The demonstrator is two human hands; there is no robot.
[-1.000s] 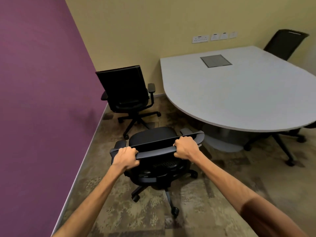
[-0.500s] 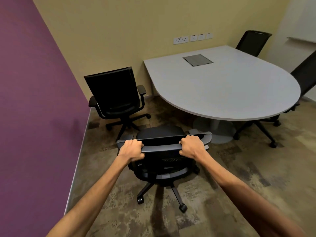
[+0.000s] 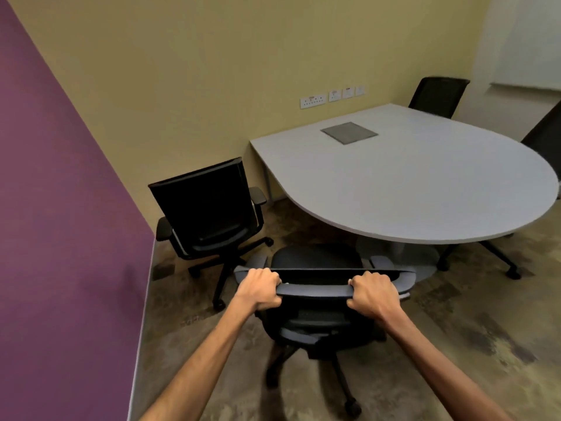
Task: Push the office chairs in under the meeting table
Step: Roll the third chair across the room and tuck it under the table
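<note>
No brand, label or legible writing anywhere; marks on the wall sockets (image 3: 313,100) at 12 o'clock too small to read

Held chair (image 3: 318,317) stood at 6 o'clock on the patterned carpet (image 3: 473,323), seat facing 12 o'clock toward the rounded edge of the meeting table (image 3: 409,180), backrest top rail running 9 to 3 o'clock. Seat front lay near the table edge, not under it; castors blurred

Left hand (image 3: 258,288) wrapped shut around the rail's 9 o'clock end, knuckles up. Right hand (image 3: 372,294) clenched likewise on the 3 o'clock end, fingers curled over the rail

Second chair (image 3: 209,208) stood at 10 o'clock, well clear of the table, backrest turned toward the camera, seat facing roughly 1 o'clock, close to the purple wall (image 3: 60,238)

Third chair (image 3: 437,95) at 1 o'clock behind the table's far edge. Fourth chair (image 3: 546,141) at 3 o'clock, seat hidden by the tabletop, legs showing beneath

Grey square panel (image 3: 349,132) set flush in the tabletop toward 12 o'clock
</note>
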